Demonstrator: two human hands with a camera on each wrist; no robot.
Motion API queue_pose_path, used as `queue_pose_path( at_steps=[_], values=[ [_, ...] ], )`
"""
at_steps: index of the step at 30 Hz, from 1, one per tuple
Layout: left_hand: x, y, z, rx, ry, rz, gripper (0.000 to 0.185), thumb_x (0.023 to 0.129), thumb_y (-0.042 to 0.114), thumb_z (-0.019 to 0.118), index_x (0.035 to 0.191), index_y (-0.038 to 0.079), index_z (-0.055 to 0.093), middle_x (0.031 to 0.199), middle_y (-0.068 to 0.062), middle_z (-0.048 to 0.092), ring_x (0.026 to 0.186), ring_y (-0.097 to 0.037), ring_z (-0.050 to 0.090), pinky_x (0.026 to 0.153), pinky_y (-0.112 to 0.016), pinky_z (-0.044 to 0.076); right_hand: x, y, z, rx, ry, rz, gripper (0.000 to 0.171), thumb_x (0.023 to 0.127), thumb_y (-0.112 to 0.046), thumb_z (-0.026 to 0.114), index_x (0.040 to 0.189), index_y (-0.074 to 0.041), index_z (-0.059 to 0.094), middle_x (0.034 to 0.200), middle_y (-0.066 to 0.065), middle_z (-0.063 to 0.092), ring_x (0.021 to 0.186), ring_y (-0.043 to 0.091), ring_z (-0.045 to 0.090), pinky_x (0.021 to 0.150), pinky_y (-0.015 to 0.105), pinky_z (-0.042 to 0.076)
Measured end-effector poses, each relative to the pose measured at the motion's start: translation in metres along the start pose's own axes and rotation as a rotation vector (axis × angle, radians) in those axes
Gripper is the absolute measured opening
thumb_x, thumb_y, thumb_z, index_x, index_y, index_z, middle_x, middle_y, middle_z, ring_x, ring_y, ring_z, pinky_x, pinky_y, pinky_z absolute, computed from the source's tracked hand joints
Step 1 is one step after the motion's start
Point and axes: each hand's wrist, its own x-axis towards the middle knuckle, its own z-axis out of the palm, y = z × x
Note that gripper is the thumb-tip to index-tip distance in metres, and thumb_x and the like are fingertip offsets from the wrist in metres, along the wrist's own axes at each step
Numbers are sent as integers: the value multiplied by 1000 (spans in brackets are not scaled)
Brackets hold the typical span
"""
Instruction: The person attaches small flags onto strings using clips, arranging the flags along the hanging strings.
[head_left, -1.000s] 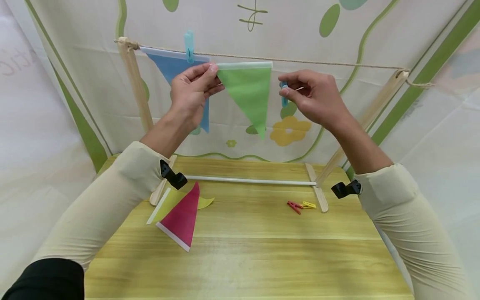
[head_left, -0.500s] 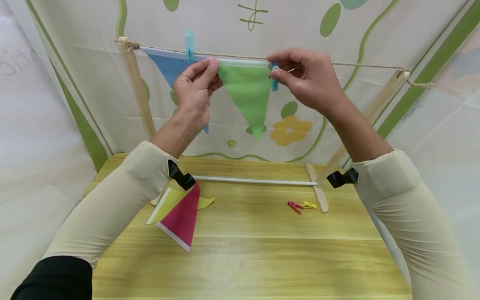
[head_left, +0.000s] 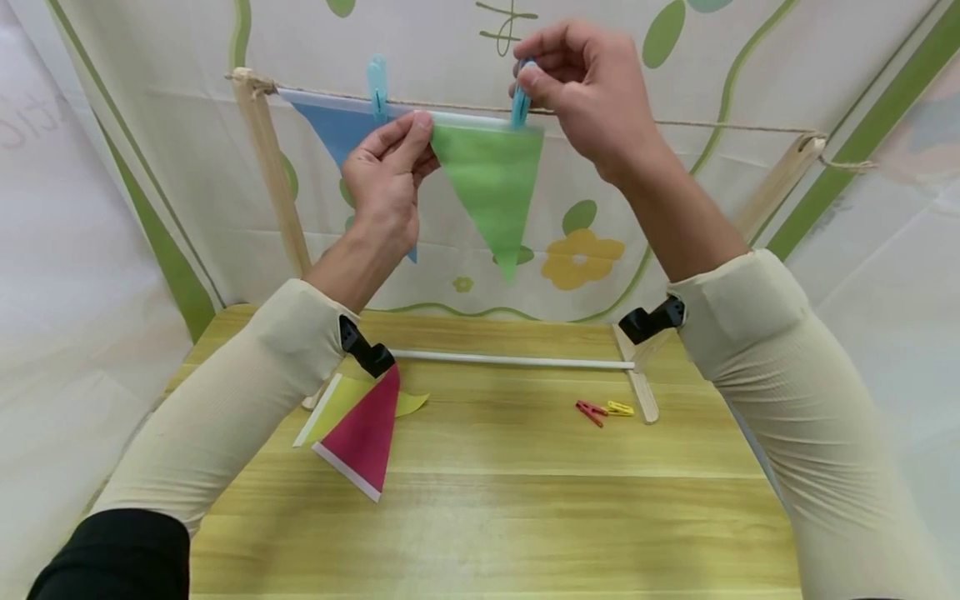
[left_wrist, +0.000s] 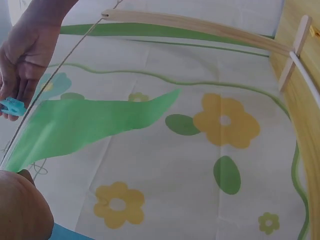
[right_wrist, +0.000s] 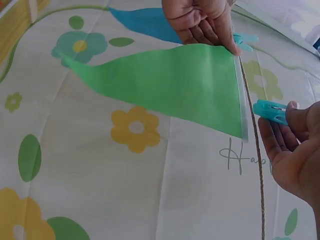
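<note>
Pegging step: left hand (head_left: 386,179) pinches green pennant (head_left: 491,179) at string (head_left: 675,125); right hand (head_left: 588,87) squeezes blue clothespin (head_left: 519,104); next, clamp corner.

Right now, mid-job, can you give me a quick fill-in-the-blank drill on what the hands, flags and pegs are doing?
1. The left hand pinches the top corner of the ____ flag at the string.
2. The right hand pinches a ____ peg at that flag's other top corner.
3. The blue flag hangs from the string by ____ peg.
4. On the table, beside the red peg, lies a ____ peg.

Missing words: green; blue; one; yellow
</note>
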Motion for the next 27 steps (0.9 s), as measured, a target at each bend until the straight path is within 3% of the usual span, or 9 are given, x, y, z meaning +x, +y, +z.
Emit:
queue_pose_path(
  at_steps=[6,13,27],
  values=[
    [1,-2,1,-24,9,3,3,95,-2,87,97,0,86,90,-12,85,72,-20,82,74,-30,70,14,-5,7,169,112,108,8,107,-2,74,111,-3,80,94,3,74,92,17,76,96,26,66],
    [2,-2,2,-50,3,10,4,96,-4,85,93,-1,84,85,-12,83,70,-20,81,71,-30,69,22,-12,19,121,137,124,8,107,-3,74,105,-5,82,90,-1,75,92,15,77,100,27,66],
    [3,-1,5,-44,-2,-2,2,97,0,84,97,-1,85,86,-11,83,73,-21,82,75,-31,71,26,-9,26,30,56,130,5,104,-1,77,103,-2,82,85,-3,76,85,14,77,93,25,66]
  ],
)
